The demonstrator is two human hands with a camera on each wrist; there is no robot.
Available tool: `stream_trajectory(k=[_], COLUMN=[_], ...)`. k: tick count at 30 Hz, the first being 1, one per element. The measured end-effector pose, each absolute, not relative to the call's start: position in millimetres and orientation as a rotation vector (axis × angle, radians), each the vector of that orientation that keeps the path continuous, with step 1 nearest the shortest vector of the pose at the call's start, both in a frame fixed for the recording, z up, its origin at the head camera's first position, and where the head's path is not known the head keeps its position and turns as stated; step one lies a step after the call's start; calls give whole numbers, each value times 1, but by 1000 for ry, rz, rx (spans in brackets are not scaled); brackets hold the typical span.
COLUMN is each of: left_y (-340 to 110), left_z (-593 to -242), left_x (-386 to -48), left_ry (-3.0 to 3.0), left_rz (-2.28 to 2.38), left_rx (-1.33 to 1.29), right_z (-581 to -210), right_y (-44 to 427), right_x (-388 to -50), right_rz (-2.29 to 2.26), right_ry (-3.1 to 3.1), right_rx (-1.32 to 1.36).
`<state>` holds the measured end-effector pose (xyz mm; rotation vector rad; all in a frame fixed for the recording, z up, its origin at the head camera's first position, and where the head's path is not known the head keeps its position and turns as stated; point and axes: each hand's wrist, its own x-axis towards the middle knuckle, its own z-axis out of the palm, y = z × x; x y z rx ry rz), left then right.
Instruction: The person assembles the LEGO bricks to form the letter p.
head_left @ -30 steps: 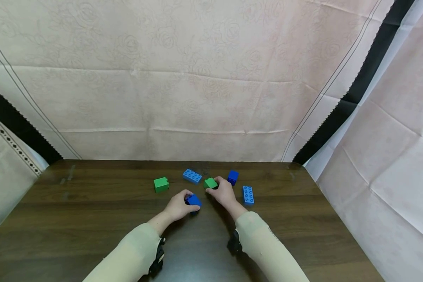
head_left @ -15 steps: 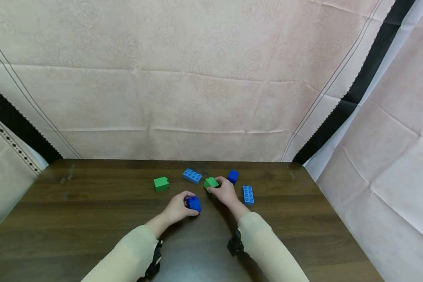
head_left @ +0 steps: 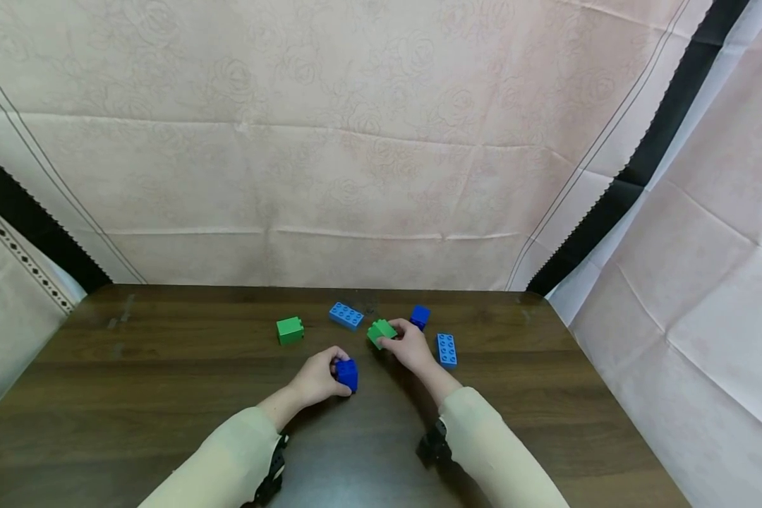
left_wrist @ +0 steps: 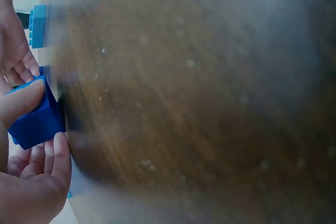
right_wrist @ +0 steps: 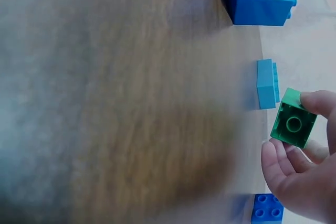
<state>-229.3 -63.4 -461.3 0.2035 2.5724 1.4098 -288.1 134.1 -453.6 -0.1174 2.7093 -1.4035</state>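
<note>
In the head view my left hand (head_left: pixel 315 377) grips a dark blue toy brick (head_left: pixel 347 375) between thumb and fingers, low over the table. The left wrist view shows the thumb on one side of that brick (left_wrist: pixel 39 121) and fingertips on the other. My right hand (head_left: pixel 414 349) pinches a green toy brick (head_left: pixel 381 333), up and to the right of the dark blue one. Seen in the right wrist view, the green brick (right_wrist: pixel 294 121) is tilted, its hollow underside facing the camera. The two held bricks are apart.
On the brown table (head_left: pixel 197 395) lie a light blue brick (head_left: pixel 346 316) behind my hands and another green brick (head_left: pixel 290 330) to the left. A second light blue brick (head_left: pixel 446 350) and a small dark blue brick (head_left: pixel 420 317) lie beside my right hand. A pale curtain (head_left: pixel 355 176) hangs behind.
My left hand has drawn slightly toward me, turning the dark blue brick. The green brick has tilted in my right hand and shifted slightly right. The other bricks stay put.
</note>
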Motion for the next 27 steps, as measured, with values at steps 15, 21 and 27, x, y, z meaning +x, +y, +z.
stream_trajectory(k=[15,21,27], left_y=[-66,-65,-64], left_z=[-463,-465,-464], left_x=[-224,-222,-220], left_ry=[2599,2611,2609], left_rz=[1389,1333,1315], left_rx=[262,321,360], right_z=[-442,-439,-438], right_y=[145,149,153], right_x=[-271,-264,-257], right_rz=[-1468,-1449,-1496], right_ry=[2640,2628,2605], right_rx=[-111,-101,-127])
